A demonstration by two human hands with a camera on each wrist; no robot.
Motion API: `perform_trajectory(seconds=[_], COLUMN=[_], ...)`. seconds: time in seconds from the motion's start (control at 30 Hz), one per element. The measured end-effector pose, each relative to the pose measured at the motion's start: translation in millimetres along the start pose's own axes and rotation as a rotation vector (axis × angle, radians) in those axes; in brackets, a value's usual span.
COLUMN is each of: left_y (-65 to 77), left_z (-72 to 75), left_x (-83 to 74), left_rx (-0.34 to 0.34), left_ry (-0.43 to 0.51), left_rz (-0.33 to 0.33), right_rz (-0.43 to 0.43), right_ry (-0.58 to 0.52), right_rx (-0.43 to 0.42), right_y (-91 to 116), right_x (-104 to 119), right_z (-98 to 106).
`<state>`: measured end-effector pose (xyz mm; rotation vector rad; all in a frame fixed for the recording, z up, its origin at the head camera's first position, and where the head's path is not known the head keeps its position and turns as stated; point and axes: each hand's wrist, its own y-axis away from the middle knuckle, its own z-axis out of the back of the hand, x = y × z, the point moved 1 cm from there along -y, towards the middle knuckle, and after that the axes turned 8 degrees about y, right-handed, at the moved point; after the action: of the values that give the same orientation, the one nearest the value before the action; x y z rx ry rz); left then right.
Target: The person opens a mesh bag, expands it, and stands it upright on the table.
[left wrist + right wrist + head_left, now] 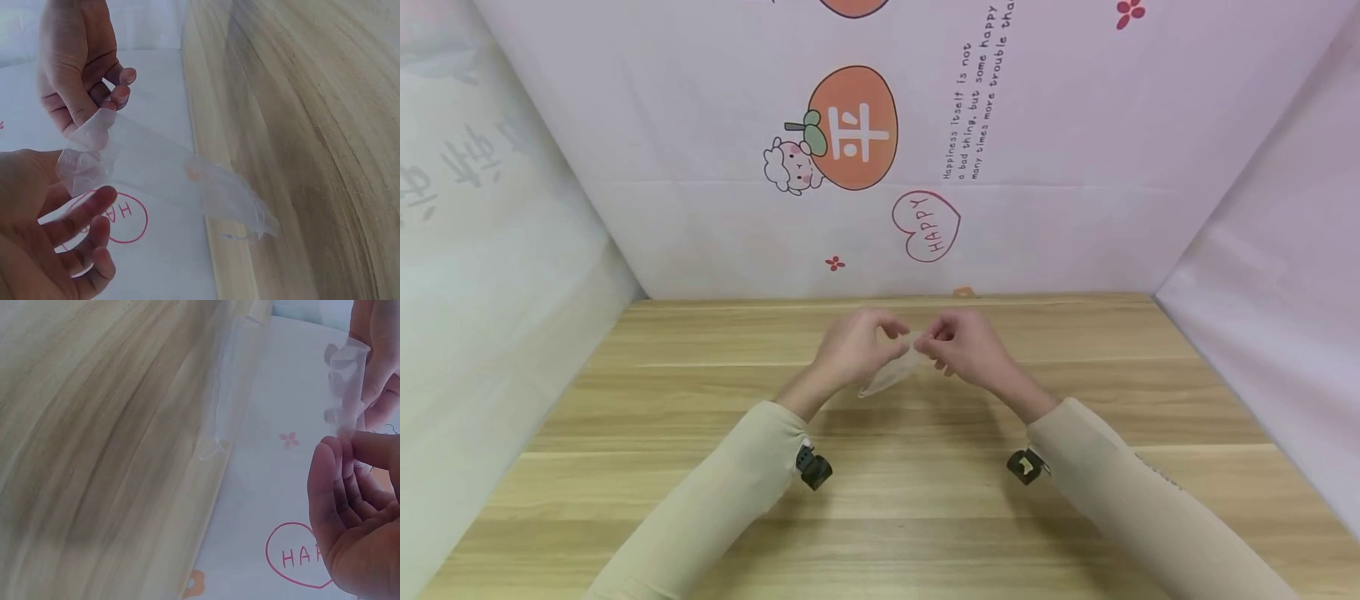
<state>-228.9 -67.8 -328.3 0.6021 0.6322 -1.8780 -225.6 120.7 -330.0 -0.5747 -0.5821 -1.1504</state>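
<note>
A limp, see-through plastic bag [889,378] hangs between the two hands above the table, its long end drooping down toward the wood on the left side. My right hand [972,346] pinches its upper edge between thumb and fingertips. My left hand [859,343] holds the same upper end, thumb bent toward the index finger, the other fingers loosely spread in the left wrist view. There the bag [156,159] has a crinkled, textured patch near the left thumb. Left fingertips show through the film [353,381] in the right wrist view.
A wood-grain table [917,500] lies under both arms. Behind it rises a white printed cloth wall [1052,225], close past the hands, with more white sheeting [497,225] at both sides. Small black devices [814,467] are strapped at the sleeve cuffs.
</note>
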Motion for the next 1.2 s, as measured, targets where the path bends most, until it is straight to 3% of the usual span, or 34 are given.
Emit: perform_trajectory(seconds=[0.13, 0.23, 0.4, 0.53, 0.83, 1.2], left_y=[-1.8, -1.7, -1.3, -0.6, 1.0, -2.0], left_z=[-3.4, -4.2, -1.5, 0.6, 3.7, 7.3], left_x=[-4.5, -7.6, -5.8, -3.1, -0.6, -3.7], left_rx=[-0.004, -0.036, -0.125, -0.168, -0.149, -0.084], left_ry=[-0.031, -0.032, 0.093, 0.178, 0.204, 0.030], left_rz=[-0.033, -0.015, 0.060, 0.080, 0.092, -0.068], right_rz=[-0.033, -0.040, -0.025, -0.021, -0.015, -0.017], right_ry=[0.018, 0.023, -0.052, -0.120, -0.109, -0.060], right_rx=[0.020, 0.014, 0.015, 0.020, -0.043, -0.010], right_y=[1, 1, 0, 0, -1, -1], right_x=[2, 2, -5, -5, -3, 0], right_z=[1, 1, -2, -4, -3, -1])
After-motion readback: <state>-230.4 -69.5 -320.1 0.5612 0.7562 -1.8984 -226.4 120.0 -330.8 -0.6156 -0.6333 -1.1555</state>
